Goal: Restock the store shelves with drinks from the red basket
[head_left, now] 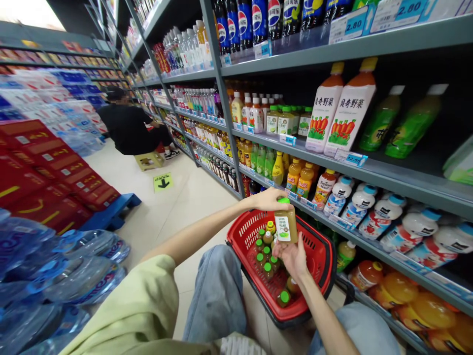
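Yellow-green sleeve (148, 301) nearest, at left; left hand (271, 198) has fingers wrapped round green cap (284, 200); bottle (285, 226) directly below them, long axis near upright; right hand (293, 259) spread, palm up under bottle's base, contact unclear; red basket (314, 246) beneath both hands

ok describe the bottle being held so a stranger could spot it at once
Start at the red basket beside the drink shelves. Above its opening, the left hand grips a green-capped bottle by the top, with the open right hand at its lower end. Unlike the green-capped bottles down in the basket, it is held up, its white label showing.
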### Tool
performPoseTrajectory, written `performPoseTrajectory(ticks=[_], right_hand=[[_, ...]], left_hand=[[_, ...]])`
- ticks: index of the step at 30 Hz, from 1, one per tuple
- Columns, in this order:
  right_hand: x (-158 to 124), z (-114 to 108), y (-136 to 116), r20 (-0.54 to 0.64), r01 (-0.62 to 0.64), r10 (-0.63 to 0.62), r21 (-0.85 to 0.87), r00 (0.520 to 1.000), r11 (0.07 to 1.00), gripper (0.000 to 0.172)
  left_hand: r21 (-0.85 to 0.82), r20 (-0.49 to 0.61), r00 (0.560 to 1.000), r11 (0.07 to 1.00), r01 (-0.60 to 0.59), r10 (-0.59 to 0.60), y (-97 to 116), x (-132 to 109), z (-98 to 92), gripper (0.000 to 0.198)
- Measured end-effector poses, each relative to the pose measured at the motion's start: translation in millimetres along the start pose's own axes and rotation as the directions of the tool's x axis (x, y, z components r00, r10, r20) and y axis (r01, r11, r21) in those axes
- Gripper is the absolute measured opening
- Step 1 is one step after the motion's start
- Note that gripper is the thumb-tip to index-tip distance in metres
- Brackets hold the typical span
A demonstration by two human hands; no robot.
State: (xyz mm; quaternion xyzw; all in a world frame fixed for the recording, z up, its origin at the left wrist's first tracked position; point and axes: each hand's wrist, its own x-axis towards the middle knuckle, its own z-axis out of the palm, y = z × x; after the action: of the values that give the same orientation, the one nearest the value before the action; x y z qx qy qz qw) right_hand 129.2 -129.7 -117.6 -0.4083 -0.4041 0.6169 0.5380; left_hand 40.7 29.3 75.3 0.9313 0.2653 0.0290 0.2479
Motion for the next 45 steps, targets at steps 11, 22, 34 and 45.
performPoseTrajectory(ticks=[11, 22, 34, 45], right_hand=[[-2.7, 6.3, 9.2, 0.014, -0.030, 0.032, -0.155, 0.999, 0.987, 0.093], [-4.6, 10.7, 6.7, -0.124, 0.134, -0.122, 0.097, 0.985, 0.986, 0.079], [-3.2, 10.8, 12.0, -0.558, 0.408, -0.460, -0.225, 0.690, 0.885, 0.080], [0.4, 13.7, 19.9, -0.575, 0.406, -0.448, -0.209, 0.685, 0.890, 0.088]], left_hand=[[0.033, -0.006, 1.000, 0.999, 0.009, -0.009, -2.6, 6.3, 8.3, 0.047], [-0.037, 0.040, 0.984, 0.985, -0.171, 0.173, 0.8, 1.9, 2.5, 0.020], [-0.127, 0.075, 0.981, 0.978, -0.166, 0.176, -14.1, -3.9, 9.8, 0.025], [-0.330, 0.106, 0.985, 0.939, -0.096, 0.137, -27.7, -7.2, 8.7, 0.040]])
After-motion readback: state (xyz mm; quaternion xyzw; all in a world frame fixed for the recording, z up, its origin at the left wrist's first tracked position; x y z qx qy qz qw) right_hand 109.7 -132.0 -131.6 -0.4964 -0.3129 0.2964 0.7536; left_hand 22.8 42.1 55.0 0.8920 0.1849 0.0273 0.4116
